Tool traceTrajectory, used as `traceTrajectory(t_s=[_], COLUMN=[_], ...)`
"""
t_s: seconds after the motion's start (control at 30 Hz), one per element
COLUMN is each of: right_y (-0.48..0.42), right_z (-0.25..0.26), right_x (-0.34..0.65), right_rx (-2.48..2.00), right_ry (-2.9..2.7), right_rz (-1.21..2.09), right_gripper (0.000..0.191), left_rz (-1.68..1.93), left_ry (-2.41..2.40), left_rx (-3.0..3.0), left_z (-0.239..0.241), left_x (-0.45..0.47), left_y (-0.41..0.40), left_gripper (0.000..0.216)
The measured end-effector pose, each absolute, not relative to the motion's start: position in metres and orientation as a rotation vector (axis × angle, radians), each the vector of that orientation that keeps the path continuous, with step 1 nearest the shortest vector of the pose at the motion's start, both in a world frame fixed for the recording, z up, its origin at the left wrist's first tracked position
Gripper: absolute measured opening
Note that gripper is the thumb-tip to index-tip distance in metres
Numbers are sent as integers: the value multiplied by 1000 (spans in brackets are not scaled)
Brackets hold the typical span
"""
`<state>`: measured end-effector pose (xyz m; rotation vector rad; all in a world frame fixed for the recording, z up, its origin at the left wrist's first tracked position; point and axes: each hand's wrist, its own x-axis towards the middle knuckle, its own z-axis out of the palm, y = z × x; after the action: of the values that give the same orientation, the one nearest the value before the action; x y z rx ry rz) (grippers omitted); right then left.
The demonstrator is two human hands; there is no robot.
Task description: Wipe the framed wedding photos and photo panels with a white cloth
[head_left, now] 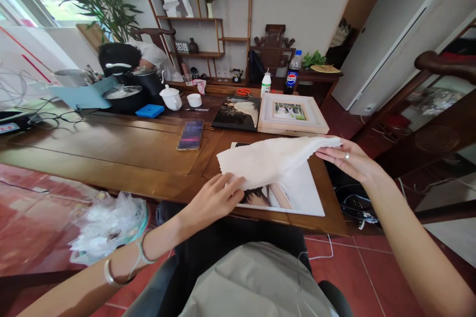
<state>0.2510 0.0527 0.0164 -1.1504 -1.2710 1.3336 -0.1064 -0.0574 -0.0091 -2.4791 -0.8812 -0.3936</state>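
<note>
A white cloth [273, 159] is stretched above a large photo print [297, 193] that lies flat at the near edge of the wooden table [122, 151]. My left hand [213, 199] pinches the cloth's near left corner, fingers closed on it just above the print. My right hand [347, 158], a ring on one finger, grips the cloth's far right end and lifts it slightly off the print.
Beyond the print lie a white framed photo [292, 114], a dark photo panel [238, 113] and a phone [191, 134]. Further back stand bottles [293, 79], scissors [243, 91], cups, a pot and a blue box [149, 111]. Another person [130, 57] bends behind the table. A plastic-filled basket [107, 225] sits left on the floor.
</note>
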Motion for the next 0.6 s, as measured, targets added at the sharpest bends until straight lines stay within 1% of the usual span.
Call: traceTrajectory(t_s=[0.07, 0.13, 0.27, 0.43, 0.6], right_y=[51, 51, 54, 50, 46], right_z=[16, 13, 8, 14, 22], right_x=[256, 259, 265, 269, 263], right_rx=[-1165, -1177, -1149, -1176, -1148], right_ry=[-1351, -1382, -1481, -1610, -1674], right_rz=[1286, 1199, 1027, 866, 696], right_gripper=[42, 39, 25, 24, 20], left_rz=[-368, -337, -267, -186, -146], left_ry=[-915, -962, -970, -824, -885], left_rx=[-2468, -2484, -2457, -2445, -2499], left_z=[-11, -13, -13, -8, -17], left_x=[-112, -115, -118, -126, -127], left_y=[-51, -47, -41, -23, 4], left_gripper=[17, 17, 20, 25, 24])
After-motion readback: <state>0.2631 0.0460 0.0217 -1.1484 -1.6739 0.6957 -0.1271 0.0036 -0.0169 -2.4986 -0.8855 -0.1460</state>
